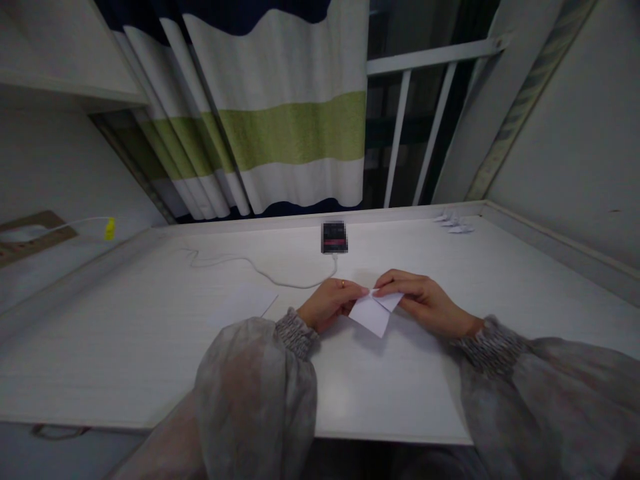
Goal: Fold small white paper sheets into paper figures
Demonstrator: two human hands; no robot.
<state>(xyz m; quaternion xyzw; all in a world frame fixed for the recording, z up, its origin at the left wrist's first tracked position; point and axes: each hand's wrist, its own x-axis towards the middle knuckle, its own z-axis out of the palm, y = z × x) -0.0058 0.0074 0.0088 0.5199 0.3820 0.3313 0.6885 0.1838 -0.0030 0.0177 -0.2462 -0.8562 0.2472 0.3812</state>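
White paper (371, 315), folded to a pointed shape, lies on the pale tabletop (150, 360) between both hands, with its lower tip toward the person and its upper edge at the fingertips. The left hand (331, 303) sits just left of the paper with its fingers curled in and closed. Its thumb and forefinger pinch the paper's upper left corner, and a ring (343, 284) shows on one finger. The right hand (424, 300) lies just right of the paper, fingers stretched out and drawn together, their tips nipping the paper's upper flap. The two sets of fingertips nearly meet over the paper's top point. Grey sheer sleeves (260, 387) with gathered cuffs cover both wrists, nearer the person than the paper. Left of the paper and well apart from it, a flat white sheet (243, 303) lies on the tabletop. Just beyond the paper stands a small dark device (334, 238) with a blurred face, and a white cable (255, 268) runs from it off to the paper's left. Far beyond the paper and to its right, a few small folded pieces (454, 223) sit by the tabletop's back edge. Farther beyond the paper hangs a curtain (293, 133) banded white, green and dark blue, and white window bars (400, 133) rise beyond the paper's right side.
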